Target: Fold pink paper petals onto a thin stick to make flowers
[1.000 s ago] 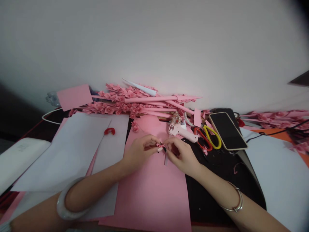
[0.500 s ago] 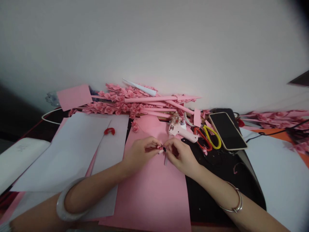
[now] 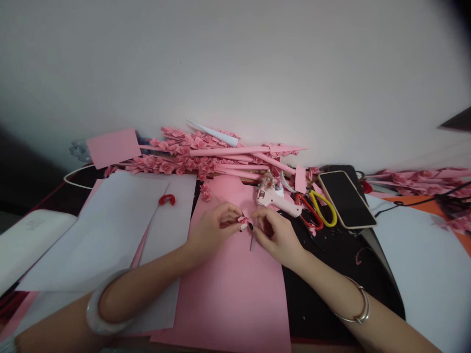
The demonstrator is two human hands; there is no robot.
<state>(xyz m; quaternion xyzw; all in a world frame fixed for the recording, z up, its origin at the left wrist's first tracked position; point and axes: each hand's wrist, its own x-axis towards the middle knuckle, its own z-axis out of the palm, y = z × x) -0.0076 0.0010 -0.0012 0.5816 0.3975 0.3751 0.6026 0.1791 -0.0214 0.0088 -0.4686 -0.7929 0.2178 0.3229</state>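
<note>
A small pink paper flower [image 3: 243, 220] is pinched between the thumb and fingertips of my left hand [image 3: 215, 226]. My right hand [image 3: 276, 235] is curled on the flower's other side, its dark-nailed thumb and its fingertips at the petals' edge. Both hands hover over a large sheet of pink paper [image 3: 235, 294]. Beneath the fingertips a narrow pale strip [image 3: 252, 243] shows in part. Just beyond my right hand lies a pale pink glue gun [image 3: 281, 202], its nozzle end partly covered by clutter.
Scissors with red and yellow handles [image 3: 324, 208] and a phone [image 3: 348, 200] lie at right. Long stems of pink paper flowers [image 3: 184, 157] line the wall. White sheets [image 3: 106, 220] cover the left side, with a red curved piece [image 3: 167, 199] on top. A white device [image 3: 35, 240] stands far left.
The fingertips have shifted slightly around the paper flower, and more of its petals show. My right fingers have spread a little from the left ones. The surroundings are unchanged.
</note>
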